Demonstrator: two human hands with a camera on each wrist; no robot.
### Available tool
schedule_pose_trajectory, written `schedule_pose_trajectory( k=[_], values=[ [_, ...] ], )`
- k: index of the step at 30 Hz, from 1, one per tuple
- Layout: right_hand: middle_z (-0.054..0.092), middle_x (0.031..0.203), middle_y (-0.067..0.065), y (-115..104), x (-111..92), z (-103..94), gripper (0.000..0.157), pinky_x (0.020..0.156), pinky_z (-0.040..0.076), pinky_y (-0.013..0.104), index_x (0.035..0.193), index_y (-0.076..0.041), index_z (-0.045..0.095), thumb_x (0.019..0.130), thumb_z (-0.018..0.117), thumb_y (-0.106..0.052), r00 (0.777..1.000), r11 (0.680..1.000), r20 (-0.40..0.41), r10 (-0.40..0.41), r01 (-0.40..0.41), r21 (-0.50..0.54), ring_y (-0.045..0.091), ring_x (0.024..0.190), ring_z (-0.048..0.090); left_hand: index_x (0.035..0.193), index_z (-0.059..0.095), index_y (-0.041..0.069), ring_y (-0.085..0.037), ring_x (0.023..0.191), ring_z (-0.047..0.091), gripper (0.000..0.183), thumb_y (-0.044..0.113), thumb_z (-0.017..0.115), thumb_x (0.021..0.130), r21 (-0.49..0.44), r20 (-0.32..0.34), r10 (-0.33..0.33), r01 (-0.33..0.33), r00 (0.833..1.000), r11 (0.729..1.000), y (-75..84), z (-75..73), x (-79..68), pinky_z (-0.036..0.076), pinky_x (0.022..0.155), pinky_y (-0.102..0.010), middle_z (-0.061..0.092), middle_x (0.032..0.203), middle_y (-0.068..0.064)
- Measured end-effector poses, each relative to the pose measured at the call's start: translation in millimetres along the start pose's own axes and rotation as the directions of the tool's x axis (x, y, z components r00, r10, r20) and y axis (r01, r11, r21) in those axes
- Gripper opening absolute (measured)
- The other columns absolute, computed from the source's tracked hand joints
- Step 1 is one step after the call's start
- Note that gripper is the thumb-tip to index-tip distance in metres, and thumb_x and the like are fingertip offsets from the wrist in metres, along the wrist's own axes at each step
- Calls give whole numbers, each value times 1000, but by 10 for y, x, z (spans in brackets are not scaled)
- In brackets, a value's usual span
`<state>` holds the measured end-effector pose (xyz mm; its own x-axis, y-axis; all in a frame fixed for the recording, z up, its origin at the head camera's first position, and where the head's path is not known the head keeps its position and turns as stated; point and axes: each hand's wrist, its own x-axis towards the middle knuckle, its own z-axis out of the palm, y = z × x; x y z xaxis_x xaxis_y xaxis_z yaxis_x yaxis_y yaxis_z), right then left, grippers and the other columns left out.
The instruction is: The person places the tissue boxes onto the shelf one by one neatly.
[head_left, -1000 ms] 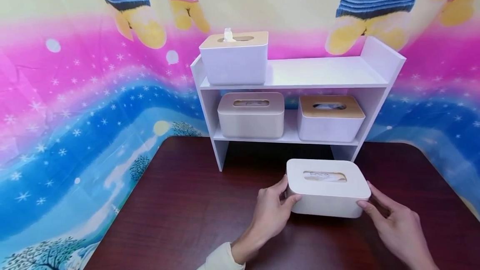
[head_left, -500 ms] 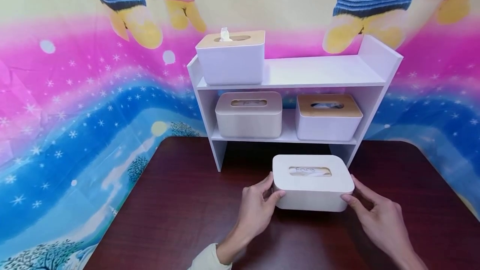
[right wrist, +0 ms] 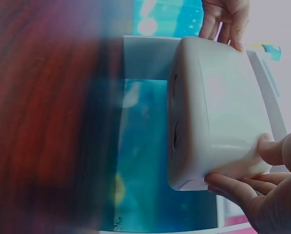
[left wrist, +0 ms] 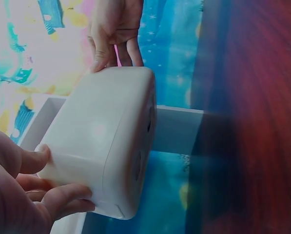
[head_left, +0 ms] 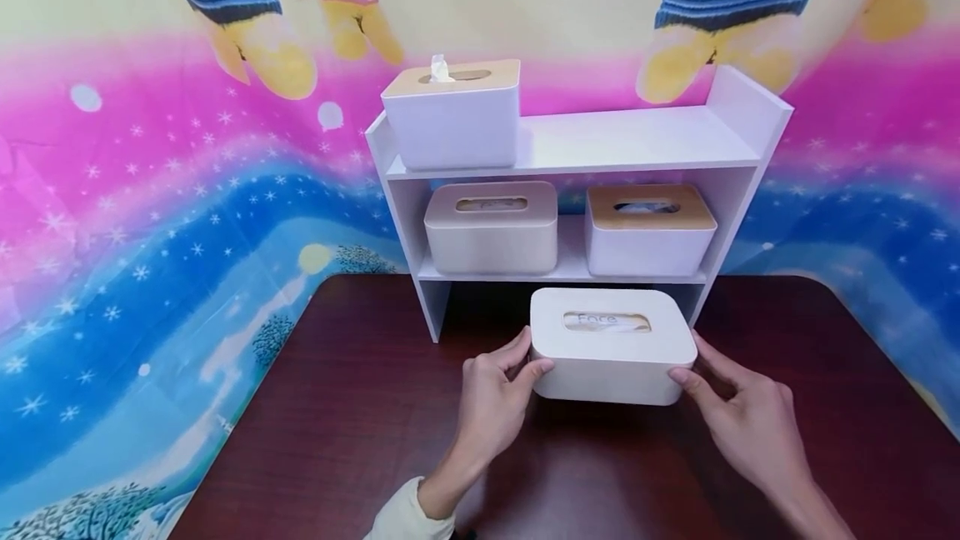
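Note:
Both hands hold a cream tissue box (head_left: 611,382) by its two ends, raised above the table in front of the shelf. Its top slot shows a tissue pack with the lettering "Face". At the left end my left hand (head_left: 491,402) grips it, thumb on the front face and fingers around the side. My right hand (head_left: 753,423) pinches the opposite end in the same manner. In the left wrist view, the box (left wrist: 91,126) shows round holes on its underside. The right wrist view has the box (right wrist: 230,107) between both hands as well.
A white two-tier shelf (head_left: 645,140) stands at the back of the dark wood table (head_left: 360,423). On its upper tier sits a wood-lidded white tissue box (head_left: 453,132). The lower tier bears a beige tissue box (head_left: 495,248) and another wood-lidded box (head_left: 648,252). A patterned cloth (head_left: 187,198) hangs behind.
Both hands have carried the cream tissue box leftward and a little upward in the head view, closer to the shelf. Their grip on it looks the same. The head view has shifted slightly.

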<state>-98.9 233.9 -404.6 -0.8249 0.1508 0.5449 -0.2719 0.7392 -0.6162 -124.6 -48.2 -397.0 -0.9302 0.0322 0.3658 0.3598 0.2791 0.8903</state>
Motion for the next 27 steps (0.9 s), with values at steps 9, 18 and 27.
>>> schedule_pose_trajectory(
  k=[9, 18, 27],
  values=[
    [75, 68, 16, -188, 110, -132, 60, 45, 26, 23, 143, -21, 71, 87, 91, -19, 999, 1000, -35, -2, 2, -23, -4, 50, 37, 137, 68, 4, -20, 130, 68, 52, 19, 86, 91, 0, -21, 55, -55, 998, 998, 173, -94, 71, 59, 102, -34, 69, 139, -14],
    [79, 100, 27, -413, 256, -364, 60, 47, 30, 19, 141, -19, 71, 85, 92, -14, 997, 999, -65, -45, 46, 9, -22, 58, 46, 140, 66, 5, -18, 128, 69, 54, 18, 85, 92, -8, -16, 130, -130, 991, 991, 443, -211, 147, 61, 97, -35, 66, 143, -12],
    [76, 117, 32, -649, 421, -581, 62, 54, 37, 2, 147, -19, 65, 90, 89, -17, 999, 1000, -46, -24, 23, -18, -39, 81, 48, 143, 65, 9, -13, 124, 71, 55, 19, 84, 93, 21, -8, 166, -166, 986, 986, 755, -325, 267, 62, 96, -36, 68, 143, -9]
  ],
)
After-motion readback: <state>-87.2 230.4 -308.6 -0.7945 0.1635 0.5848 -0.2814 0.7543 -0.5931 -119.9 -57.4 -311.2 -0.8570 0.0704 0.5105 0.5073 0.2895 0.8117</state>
